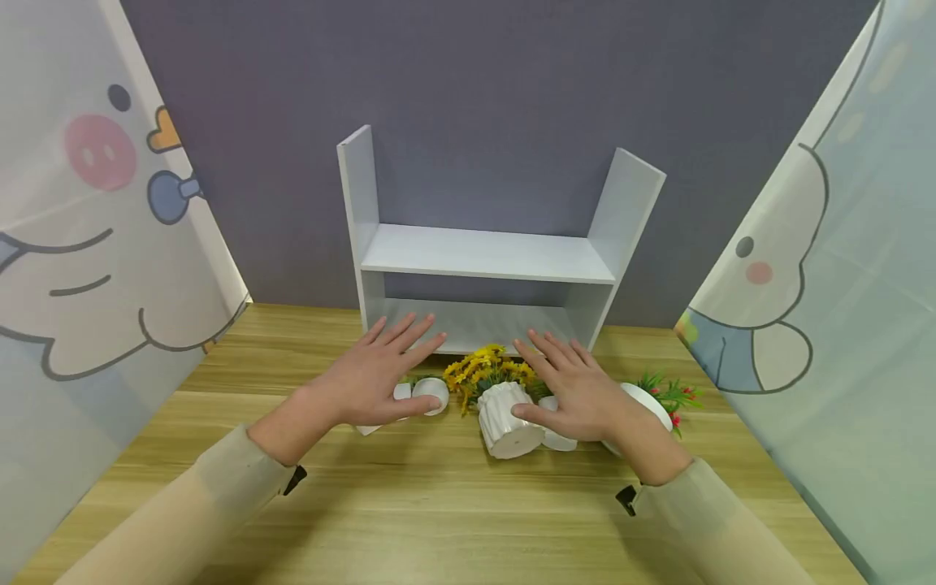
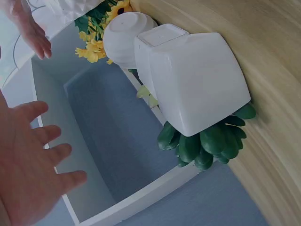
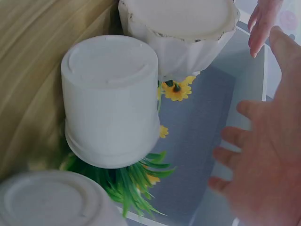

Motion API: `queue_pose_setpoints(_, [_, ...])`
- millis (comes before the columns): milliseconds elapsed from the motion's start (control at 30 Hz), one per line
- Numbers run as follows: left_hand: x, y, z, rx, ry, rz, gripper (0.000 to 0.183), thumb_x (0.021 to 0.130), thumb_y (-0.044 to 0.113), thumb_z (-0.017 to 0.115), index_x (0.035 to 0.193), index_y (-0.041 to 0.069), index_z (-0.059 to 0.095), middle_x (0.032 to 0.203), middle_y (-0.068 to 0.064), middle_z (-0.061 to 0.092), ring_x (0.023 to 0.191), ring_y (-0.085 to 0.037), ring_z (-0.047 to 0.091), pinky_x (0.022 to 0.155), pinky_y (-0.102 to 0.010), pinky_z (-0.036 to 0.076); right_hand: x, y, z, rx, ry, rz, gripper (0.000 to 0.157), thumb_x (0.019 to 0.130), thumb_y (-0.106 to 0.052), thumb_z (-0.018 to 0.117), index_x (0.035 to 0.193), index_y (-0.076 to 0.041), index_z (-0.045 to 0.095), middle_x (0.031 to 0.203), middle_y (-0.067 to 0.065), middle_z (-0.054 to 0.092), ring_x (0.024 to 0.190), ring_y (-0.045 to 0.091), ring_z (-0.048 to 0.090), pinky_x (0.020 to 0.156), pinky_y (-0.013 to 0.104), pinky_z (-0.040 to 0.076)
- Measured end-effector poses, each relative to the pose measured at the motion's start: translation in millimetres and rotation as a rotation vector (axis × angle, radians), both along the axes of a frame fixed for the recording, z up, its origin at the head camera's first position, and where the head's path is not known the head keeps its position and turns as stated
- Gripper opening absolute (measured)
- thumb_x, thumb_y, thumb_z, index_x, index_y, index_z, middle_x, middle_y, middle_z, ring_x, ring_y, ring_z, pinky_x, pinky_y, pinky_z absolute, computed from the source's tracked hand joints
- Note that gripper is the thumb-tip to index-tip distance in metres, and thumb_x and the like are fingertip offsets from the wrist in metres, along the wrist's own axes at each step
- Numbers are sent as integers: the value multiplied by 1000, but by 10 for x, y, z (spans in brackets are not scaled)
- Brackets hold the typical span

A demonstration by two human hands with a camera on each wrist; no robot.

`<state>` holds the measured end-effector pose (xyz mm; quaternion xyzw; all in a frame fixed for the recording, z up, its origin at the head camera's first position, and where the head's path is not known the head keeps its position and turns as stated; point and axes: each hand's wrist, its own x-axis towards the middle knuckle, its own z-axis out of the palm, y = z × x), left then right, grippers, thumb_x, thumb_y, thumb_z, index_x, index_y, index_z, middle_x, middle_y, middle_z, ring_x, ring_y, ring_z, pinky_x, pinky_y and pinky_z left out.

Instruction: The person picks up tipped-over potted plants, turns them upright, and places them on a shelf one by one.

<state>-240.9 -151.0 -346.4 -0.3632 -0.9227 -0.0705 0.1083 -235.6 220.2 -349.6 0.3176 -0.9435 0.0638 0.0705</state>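
Wood-grain table (image 1: 439,520), ribbed white pot (image 1: 509,421)

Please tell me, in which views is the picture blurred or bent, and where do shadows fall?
Head view: sharp, but wide-angle bending tilts the shelf sides outward; soft shadows lie on the table under both forearms. Left wrist view: the left hand is slightly soft. Right wrist view: the right hand and the nearest white pot are out of focus.

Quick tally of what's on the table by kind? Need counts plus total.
white plant pots: 6, all tipped on their sides, one mostly hidden under the left hand in the head view
shelf unit: 1
Total: 7
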Motion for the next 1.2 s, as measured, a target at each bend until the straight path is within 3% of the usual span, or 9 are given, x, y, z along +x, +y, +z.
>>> queue_pose_setpoints(100, [-44, -24, 16, 116, 97, -58, 78, 107, 55, 67, 169, 14, 44, 177, -13, 39, 161, -39, 42, 127, -65, 36, 3, -12, 12, -47, 100, 34, 83, 105, -57, 69, 171, -14, 39, 171, 13, 49, 152, 41, 53, 122, 63, 43])
queue_pose_setpoints(233, [-179, -87, 143, 400, 338, -168, 49, 101, 22, 76, 144, 2, 67, 145, -21, 68, 131, -40, 68, 106, -58, 57, 31, -1, 30, -130, 234, 63, 59, 103, -38, 77, 151, -8, 62, 144, 12, 72, 125, 37, 73, 104, 57, 59])
queue_pose_setpoints(367, [-352, -199, 465, 652, 524, -187, 36, 98, 14, 70, 130, -3, 72, 129, -23, 73, 119, -38, 70, 99, -44, 59, 66, 69, 36, -186, 282, 46, 44, 103, -31, 77, 140, -8, 70, 137, 9, 76, 122, 35, 74, 101, 56, 60])
queue_pose_setpoints(467, [-499, -293, 770, 812, 611, -140, 33, 100, 15, 65, 126, -3, 73, 122, -23, 73, 112, -38, 68, 96, -31, 55, 91, 141, 30, -208, 307, 34, 39, 102, -28, 77, 136, -10, 72, 134, 7, 77, 121, 33, 75, 100, 55, 61])
queue_pose_setpoints(567, [-662, -367, 1053, 950, 660, -84, 35, 99, 15, 64, 127, -3, 71, 123, -25, 69, 111, -37, 65, 93, -28, 50, 114, 208, 24, -225, 342, 46, 36, 100, -23, 79, 132, -9, 74, 129, 6, 79, 115, 32, 76, 94, 54, 62])
queue_pose_setpoints(667, [-828, -426, 1281, 994, 619, -20, 41, 99, 15, 63, 136, -3, 66, 133, -26, 63, 123, -33, 63, 97, -34, 52, 123, 255, 15, -233, 385, 70, 35, 97, -19, 80, 130, -9, 74, 124, 5, 79, 107, 29, 77, 88, 51, 63])
queue_pose_setpoints(833, [-1113, -468, 1497, 966, 411, 66, 47, 104, 15, 61, 148, -1, 60, 149, -18, 59, 139, -29, 59, 111, -38, 54, 124, 301, -7, -244, 426, 91, 34, 94, -15, 80, 128, -9, 74, 121, 5, 80, 101, 27, 78, 83, 49, 63])
queue_pose_setpoints(1033, [-1321, -433, 1570, 1008, 246, 129, 40, 110, 27, 56, 143, 8, 69, 158, -3, 62, 145, -20, 57, 111, -30, 49, 120, 333, -15, -262, 447, 120, 34, 93, -14, 79, 126, -8, 74, 117, 6, 80, 90, 21, 76, 76, 46, 63])
queue_pose_setpoints(1200, [-1417, -388, 1550, 1100, 207, 117, 34, 113, 29, 55, 131, 4, 68, 163, 1, 60, 152, -14, 54, 118, -27, 46, 104, 361, -19, -267, 468, 139, 33, 92, -14, 78, 125, -7, 74, 116, 7, 80, 88, 22, 76, 73, 45, 63])
